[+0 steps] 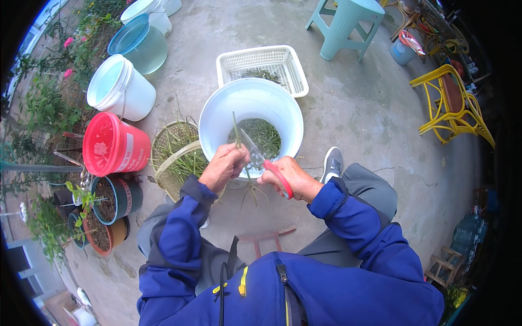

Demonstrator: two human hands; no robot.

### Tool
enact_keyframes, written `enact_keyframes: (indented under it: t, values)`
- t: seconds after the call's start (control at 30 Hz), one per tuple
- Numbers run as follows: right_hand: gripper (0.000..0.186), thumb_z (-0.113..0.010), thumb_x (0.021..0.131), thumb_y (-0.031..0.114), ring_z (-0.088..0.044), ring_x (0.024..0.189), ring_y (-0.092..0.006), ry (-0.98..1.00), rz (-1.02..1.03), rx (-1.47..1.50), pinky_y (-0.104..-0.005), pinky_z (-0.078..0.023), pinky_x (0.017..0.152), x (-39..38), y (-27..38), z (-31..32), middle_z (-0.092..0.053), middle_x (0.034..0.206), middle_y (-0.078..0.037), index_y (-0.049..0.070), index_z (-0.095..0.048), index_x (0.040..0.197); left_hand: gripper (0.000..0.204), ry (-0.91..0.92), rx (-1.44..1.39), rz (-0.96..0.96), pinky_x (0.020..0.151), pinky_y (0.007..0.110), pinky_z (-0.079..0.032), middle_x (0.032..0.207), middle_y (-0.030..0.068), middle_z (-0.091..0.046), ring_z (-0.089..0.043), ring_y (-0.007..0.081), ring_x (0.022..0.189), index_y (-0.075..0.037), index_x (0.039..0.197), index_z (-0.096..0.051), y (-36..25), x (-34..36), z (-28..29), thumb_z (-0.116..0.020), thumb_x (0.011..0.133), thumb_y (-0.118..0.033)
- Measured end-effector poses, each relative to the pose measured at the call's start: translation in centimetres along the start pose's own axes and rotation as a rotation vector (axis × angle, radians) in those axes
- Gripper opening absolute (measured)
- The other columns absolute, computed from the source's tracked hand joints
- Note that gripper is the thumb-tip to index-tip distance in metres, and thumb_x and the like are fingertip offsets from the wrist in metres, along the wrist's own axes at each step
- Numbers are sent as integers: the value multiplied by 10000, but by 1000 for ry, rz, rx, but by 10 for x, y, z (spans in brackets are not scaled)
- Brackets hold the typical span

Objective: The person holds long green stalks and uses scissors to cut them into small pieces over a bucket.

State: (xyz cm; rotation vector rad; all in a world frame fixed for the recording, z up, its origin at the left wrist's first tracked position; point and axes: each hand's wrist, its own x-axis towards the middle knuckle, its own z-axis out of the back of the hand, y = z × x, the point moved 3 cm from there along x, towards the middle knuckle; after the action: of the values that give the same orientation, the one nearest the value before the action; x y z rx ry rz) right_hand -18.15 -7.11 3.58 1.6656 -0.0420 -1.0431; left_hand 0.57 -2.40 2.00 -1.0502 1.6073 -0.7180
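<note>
My left hand (225, 164) is closed round a thin green plant stalk (236, 129), whose tip points up and whose forked lower end hangs below the fist. In my right hand (291, 176) is a pair of red-handled scissors (278, 177), the blades slanting up and left beside the stalk. Both hands are over the near rim of a white bucket (207, 117). Many short cut green pieces (261, 137) lie at its bottom. Left of the bucket, a woven basket (173, 187) with a curved handle holds a heap of long green stalks (179, 149).
Beyond the bucket is a white plastic basket (298, 81) with some greens. A red bucket (136, 149), white bucket (140, 98), blue tub (154, 57) and soil-filled pots (128, 198) line the left. A green stool (353, 16) and yellow-framed chair (459, 103) stand at right.
</note>
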Motion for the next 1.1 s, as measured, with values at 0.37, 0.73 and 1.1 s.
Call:
enact_keyframes:
  t: [0.37,0.73,1.1]
  values:
    - [305,-753,786,223,-496,459,-111,-68,85,87,-295,-392,423,-2,7,11,-511,553,-18,29,-562,648,241,38,-83,1,467,218,-278,618,-55,-412,-324,47,501,-63,842,-607,-11,-4,-1,-519,1001,-223]
    - [316,-762,788,193,-453,444,-88,-75,76,204,-273,-356,408,0,6,12,-473,541,7,74,-522,621,305,-72,46,-89,428,207,-252,566,-76,-435,-336,26,452,-59,797,-629,-6,-2,4,-582,1009,-272]
    - [242,-754,806,237,-475,476,-63,-40,-12,262,-212,-374,404,4,2,13,-484,625,30,82,-568,798,325,-9,84,1,405,210,-267,521,-51,-469,-390,37,427,-34,758,-648,-4,-7,-11,-618,989,-260]
